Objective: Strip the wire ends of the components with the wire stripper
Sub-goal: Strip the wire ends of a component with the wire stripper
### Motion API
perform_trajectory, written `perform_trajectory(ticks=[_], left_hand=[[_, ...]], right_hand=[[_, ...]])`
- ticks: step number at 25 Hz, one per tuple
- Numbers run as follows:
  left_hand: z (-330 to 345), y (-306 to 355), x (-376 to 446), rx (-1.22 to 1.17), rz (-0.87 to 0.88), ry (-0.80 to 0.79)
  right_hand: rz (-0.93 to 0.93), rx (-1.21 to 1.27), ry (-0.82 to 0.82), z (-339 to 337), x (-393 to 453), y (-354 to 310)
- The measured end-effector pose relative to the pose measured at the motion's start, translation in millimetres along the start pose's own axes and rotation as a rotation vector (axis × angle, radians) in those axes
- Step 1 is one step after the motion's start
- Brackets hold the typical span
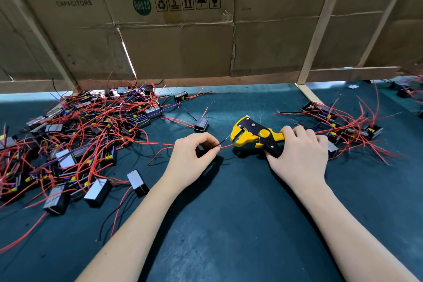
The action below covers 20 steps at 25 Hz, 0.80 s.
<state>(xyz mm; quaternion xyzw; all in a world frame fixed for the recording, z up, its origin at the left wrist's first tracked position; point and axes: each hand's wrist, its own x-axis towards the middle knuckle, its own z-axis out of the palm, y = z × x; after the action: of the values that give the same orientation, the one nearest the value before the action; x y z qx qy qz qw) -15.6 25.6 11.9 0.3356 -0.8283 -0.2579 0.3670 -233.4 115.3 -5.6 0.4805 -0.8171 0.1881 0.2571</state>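
Your left hand (192,151) pinches the red wire (225,145) so its tip points at the wire stripper (254,136), which your right hand (299,149) grips mid-frame, jaws gaping to take it.

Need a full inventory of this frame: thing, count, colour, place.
wire stripper: one, yellow and black, centre right of mat, jaws pointing left.
held wires: a red and a black, between left hand and stripper jaws.
left pile: many black components with red wires, left of mat.
right pile: smaller heap, same components, right.
loose component: one, black, behind left hand.
mat: one, dark green, covers bench.
cardboard: brown flattened boxes, back wall.
wooden frame: pale slats over cardboard.
left hand: pinches the wires.
right hand: grips stripper handles.
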Motion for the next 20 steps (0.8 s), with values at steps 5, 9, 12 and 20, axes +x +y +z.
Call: perform_trajectory(ticks=[5,9,12,20], left_hand=[[1.2,0.9,-0.2,-0.019,-0.003,0.019],[2.1,1.0,-0.9,-0.022,-0.004,0.025],[2.7,0.6,-0.7,-0.022,-0.009,0.032],[4.1,1.3,-1.1,-0.032,-0.007,0.04]], right_hand=[[-0.009,0.011,-0.027,-1.9,0.4,-1.0],[-0.015,0.011,-0.059,-3.5,1.8,-1.5],[-0.018,0.0,-0.069,-3.5,1.3,-1.6],[-0.013,-0.008,-0.092,-3.1,-0.7,-4.5]])
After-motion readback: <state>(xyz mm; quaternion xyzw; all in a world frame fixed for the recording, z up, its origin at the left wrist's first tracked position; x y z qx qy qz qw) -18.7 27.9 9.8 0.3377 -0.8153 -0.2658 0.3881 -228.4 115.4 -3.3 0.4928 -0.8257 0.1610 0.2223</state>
